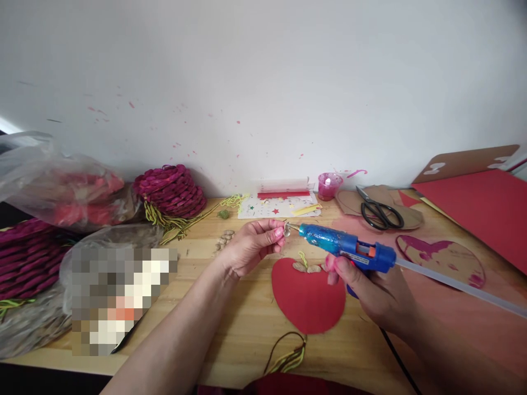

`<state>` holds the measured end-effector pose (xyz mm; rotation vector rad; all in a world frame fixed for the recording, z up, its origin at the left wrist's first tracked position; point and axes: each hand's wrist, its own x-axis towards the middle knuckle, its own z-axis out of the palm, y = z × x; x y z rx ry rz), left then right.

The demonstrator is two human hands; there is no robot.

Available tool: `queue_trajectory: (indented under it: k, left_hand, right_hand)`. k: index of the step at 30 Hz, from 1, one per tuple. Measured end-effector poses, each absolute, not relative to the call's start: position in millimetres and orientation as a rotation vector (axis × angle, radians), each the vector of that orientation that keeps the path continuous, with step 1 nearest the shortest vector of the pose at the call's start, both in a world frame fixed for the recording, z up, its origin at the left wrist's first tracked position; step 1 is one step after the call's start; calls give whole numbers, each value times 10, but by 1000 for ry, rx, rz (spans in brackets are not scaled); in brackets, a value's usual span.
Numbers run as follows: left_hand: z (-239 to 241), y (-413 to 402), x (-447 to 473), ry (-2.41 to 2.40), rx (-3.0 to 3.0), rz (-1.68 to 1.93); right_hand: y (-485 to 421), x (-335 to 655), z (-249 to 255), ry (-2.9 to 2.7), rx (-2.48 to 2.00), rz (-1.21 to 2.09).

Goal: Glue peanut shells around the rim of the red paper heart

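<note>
My right hand (pixel 379 296) is wrapped round a blue hot glue gun (pixel 329 240), which points left with a long translucent glue stick (pixel 461 286) coming out of its back. My left hand (pixel 259 244) pinches a small clear, glossy piece (pixel 287 230) right at the gun's metal nozzle; its exact kind is too small to tell. Beneath the gun lies a red paper heart (pixel 308 302). Tan, peanut-like pieces (pixel 314 269) sit along its upper edge, and a bit of yellow-green yarn (pixel 303 258) stands among them. My right fingers partly hide this edge.
More tan pieces (pixel 225 240) lie behind my left wrist. Black-handled scissors (pixel 381 214) rest on cardboard at the back right, near a pink-stained cup (pixel 329 185) and a cardboard heart (pixel 442 260). Purple rope coils (pixel 171 189) and plastic bags (pixel 86 186) crowd the left. A cord (pixel 397 356) runs down the front.
</note>
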<state>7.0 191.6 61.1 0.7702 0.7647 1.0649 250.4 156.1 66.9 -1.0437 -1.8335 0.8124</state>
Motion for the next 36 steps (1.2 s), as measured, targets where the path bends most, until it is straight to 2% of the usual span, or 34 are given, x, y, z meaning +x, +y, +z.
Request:
queue_trajectory:
  k: [36]
  left_hand:
    - [611,1922,63,774,804,1060]
  right_hand:
    - [1576,2504,643,-1784,-1038,841]
